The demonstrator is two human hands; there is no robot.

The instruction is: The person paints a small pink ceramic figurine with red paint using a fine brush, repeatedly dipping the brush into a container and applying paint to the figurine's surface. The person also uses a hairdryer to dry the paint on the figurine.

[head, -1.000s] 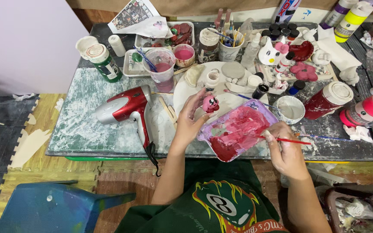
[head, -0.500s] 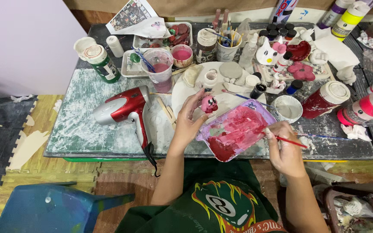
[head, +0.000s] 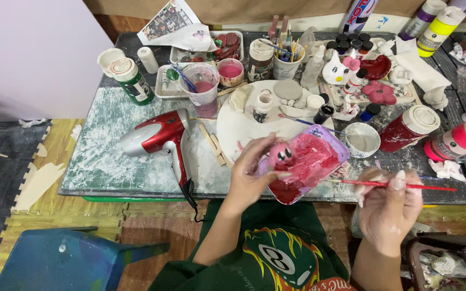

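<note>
My right hand (head: 388,207) pinches a red-handled brush (head: 389,186) nearest me; my left hand (head: 252,172) grips the small pink figure (head: 280,156) over the purple paint tray (head: 319,161) on the desk (head: 103,156). I judge I'm mid-painting; next, the tip must meet the figure. Since earlier, my right hand has drawn back right.

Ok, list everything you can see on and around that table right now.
pink figurine: one, pink with painted eyes, in the left hand
paintbrush: one, red handle, in the right hand
paint tray: one, purple, smeared red, table's near edge
hair dryer: one, red and silver, left of the tray
round white board: one, mid-table
plastic cup: one, clear, pink water
paint bottles: several, red, pink, yellow, right side
blue stool: one, floor, lower left
left hand: holding the figurine
right hand: holding the paintbrush
</note>
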